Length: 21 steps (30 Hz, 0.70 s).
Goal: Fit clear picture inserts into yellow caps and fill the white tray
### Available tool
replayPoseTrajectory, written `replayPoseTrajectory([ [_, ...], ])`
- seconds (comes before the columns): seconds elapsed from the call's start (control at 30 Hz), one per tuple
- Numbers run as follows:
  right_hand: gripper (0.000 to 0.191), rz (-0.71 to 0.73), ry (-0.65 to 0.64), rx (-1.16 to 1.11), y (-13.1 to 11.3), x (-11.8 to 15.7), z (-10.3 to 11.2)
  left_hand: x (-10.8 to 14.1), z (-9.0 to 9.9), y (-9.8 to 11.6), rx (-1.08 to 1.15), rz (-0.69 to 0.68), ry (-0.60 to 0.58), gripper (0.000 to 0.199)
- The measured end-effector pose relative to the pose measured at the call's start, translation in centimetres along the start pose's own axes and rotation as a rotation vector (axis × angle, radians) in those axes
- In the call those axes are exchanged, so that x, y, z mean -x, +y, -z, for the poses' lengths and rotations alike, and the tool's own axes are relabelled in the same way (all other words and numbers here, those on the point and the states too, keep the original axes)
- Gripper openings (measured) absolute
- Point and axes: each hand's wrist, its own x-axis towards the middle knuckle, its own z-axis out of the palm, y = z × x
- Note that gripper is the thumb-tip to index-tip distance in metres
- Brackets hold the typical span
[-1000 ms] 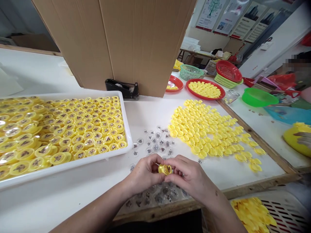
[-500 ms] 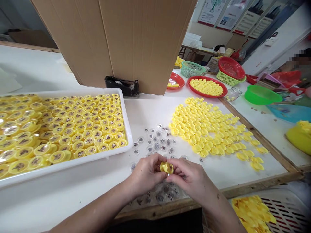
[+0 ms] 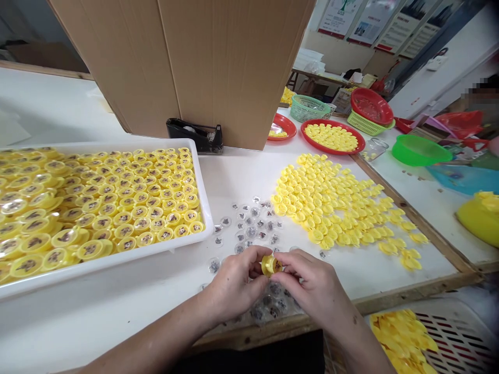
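Note:
Between my two hands is a small yellow plastic cup-shaped piece [image 3: 268,265], its round face carrying a dark printed picture and turned to the right. My left hand [image 3: 238,280] pinches its wider rim side with thumb and fingers. At the picture end, my right hand [image 3: 310,280] has its fingertips closed on the edge. Below and behind the hands lie many clear round discs [image 3: 251,232] with dark printed pictures, loose on the white table. Loose yellow pieces [image 3: 327,197] without pictures are spread to the right.
A white tray [image 3: 205,202] of finished-looking yellow pieces fills the left. Behind it stand a black tape dispenser [image 3: 195,136] and a tall cardboard sheet [image 3: 218,67]. Red plates [image 3: 360,148], a green basin [image 3: 421,150] and baskets sit at the back right; a white basket [image 3: 460,332] is below right.
Both hands and the held piece have shifted slightly right. The piece has turned a little between the fingers, and my right fingers have moved along its edge.

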Motion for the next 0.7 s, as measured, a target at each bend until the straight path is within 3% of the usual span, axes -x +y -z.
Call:
replayPoseTrajectory([
  [0.13,0.021,0.030,0.027,0.042,-0.2,0.4,-0.5,0.1,0.1,0.2,0.054,0.032,-0.036,0.030],
  [0.27,0.025,0.071,0.120,0.129,-0.4,0.7,-2.2,-0.3,-0.2,-0.7,0.223,0.104,0.023,0.029],
  [0.4,0.019,-0.009,0.158,-0.047,-0.4,1.4,-3.0,-0.7,0.1,-1.5,0.408,0.147,-0.019,0.032],
  [0.53,0.027,-0.238,0.176,-0.291,0.1,2.5,-2.7,-0.6,0.3,-1.3,0.234,0.137,-0.105,0.025],
  [0.7,0.010,-0.379,0.091,-0.482,0.3,3.8,-3.1,-0.1,-0.8,-0.9,0.008,0.170,-0.122,0.019],
])
